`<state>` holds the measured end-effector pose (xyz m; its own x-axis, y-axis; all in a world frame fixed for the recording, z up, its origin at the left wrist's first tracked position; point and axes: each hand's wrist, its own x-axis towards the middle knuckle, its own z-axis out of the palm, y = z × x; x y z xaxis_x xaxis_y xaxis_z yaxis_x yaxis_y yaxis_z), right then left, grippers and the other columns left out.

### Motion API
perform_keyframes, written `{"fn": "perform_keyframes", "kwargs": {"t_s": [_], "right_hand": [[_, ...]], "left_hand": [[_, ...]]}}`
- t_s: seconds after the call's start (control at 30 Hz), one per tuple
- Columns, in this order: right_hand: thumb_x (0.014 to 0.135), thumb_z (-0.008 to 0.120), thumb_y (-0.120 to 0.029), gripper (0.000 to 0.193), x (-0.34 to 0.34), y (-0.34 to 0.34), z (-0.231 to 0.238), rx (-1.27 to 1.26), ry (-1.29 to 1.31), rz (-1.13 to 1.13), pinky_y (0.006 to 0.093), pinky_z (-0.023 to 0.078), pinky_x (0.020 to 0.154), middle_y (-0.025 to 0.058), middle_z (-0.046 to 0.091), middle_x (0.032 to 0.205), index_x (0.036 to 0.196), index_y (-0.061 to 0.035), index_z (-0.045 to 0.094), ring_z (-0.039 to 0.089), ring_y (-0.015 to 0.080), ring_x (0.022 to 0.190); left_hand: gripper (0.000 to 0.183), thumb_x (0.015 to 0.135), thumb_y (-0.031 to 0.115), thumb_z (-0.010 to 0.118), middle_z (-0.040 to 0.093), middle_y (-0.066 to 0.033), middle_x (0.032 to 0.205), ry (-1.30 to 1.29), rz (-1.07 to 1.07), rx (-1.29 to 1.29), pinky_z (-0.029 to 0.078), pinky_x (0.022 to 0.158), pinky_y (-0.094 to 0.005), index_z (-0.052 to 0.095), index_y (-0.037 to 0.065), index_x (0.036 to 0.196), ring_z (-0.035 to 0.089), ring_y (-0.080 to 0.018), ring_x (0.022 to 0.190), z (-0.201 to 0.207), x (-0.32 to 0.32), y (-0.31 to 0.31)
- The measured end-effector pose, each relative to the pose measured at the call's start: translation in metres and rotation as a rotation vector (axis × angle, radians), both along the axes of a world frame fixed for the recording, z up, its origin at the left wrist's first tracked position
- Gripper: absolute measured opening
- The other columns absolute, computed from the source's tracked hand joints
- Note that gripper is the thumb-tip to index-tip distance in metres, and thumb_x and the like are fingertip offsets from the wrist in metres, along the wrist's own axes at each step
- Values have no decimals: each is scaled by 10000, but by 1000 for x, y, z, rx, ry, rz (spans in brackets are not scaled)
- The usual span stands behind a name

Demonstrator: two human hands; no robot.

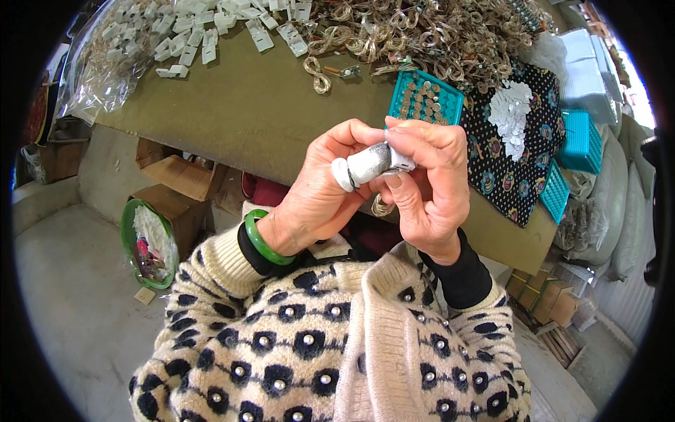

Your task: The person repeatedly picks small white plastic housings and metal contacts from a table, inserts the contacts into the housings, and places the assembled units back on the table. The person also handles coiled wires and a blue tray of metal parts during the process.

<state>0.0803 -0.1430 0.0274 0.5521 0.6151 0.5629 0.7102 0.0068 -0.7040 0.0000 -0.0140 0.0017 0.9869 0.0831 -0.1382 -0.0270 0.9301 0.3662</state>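
In front of my chest, both hands hold a small white plastic case between their fingertips. My left hand grips it from the left; one of its digits wears a white wrapping smudged with grey. From the other side, my right hand pinches the case between thumb and fingers. Below it hangs a small coil of thin wire, partly behind the fingers; whether it joins the case is hidden. Just beyond the hands lies a teal tray with several round metal discs in its pockets.
White plastic cases and a heap of coiled wires cover the table's far side. White pieces lie on a patterned cloth at right, near stacked teal trays. A green basket and cardboard boxes stand at left.
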Motion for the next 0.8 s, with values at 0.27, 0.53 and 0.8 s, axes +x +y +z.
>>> {"fn": "perform_keyframes", "kwargs": {"t_s": [0.27, 0.53, 0.8], "right_hand": [[914, 648, -71, 226, -9, 10, -8, 85, -185, -64, 423, 546, 751, 147, 585, 888, 1097, 59, 624, 584, 282, 773], [820, 670, -5, 384, -12, -6, 8, -150, -73, 20, 409, 488, 840, 160, 573, 1097, 1200, 14, 618, 586, 332, 962], [786, 539, 105, 293, 90, -75, 0, -493, -576, -637, 409, 458, 849, 145, 569, 1057, 1055, 30, 628, 543, 329, 990]], "left_hand": [[155, 908, 152, 712, 651, -5, 904, 34, -116, -97, 557, 646, -254, 570, 102, 946, 647, -103, 763, -10, -6, -7], [234, 955, 188, 645, 633, -117, 1097, -22, -98, -86, 601, 639, -342, 541, 82, 1136, 675, -240, 892, -9, -11, 14], [312, 907, 183, 696, 531, -151, 1033, -75, -145, -70, 603, 618, -321, 538, 71, 1152, 649, -285, 932, -17, -11, 18]]}}
